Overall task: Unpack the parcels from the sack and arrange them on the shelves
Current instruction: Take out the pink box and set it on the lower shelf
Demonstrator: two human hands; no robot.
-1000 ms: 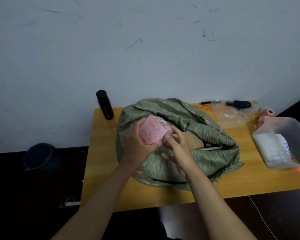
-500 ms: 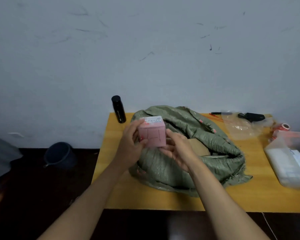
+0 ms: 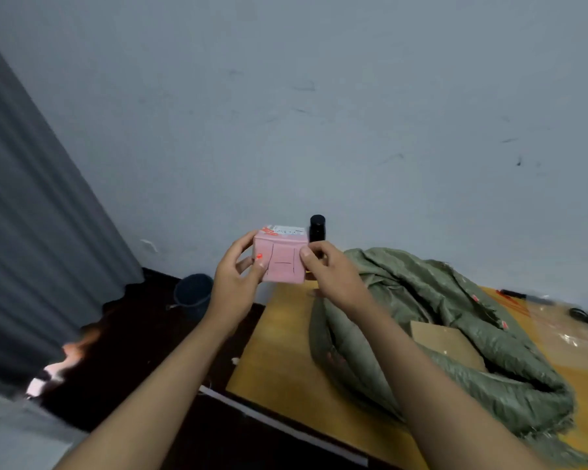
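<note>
Pink parcel (image 3: 281, 259) aloft, pinched between left hand (image 3: 233, 283) and right hand (image 3: 333, 276); sack (image 3: 438, 334) open on table (image 3: 279, 361)

Soft cloth, smooth wood, pink paper

The sack (image 3: 438, 340) is rough green woven cloth with frayed edges; the worktop (image 3: 279, 361) is smooth yellow wood; the parcel (image 3: 280, 261) looks wrapped in matt pink paper; the bottle (image 3: 317, 228) is dull black.

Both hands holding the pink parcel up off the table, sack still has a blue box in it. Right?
Nearly. The head view shows the left hand and right hand holding the pink parcel clear of the table, but the box in the sack is brown cardboard, not blue.
</note>
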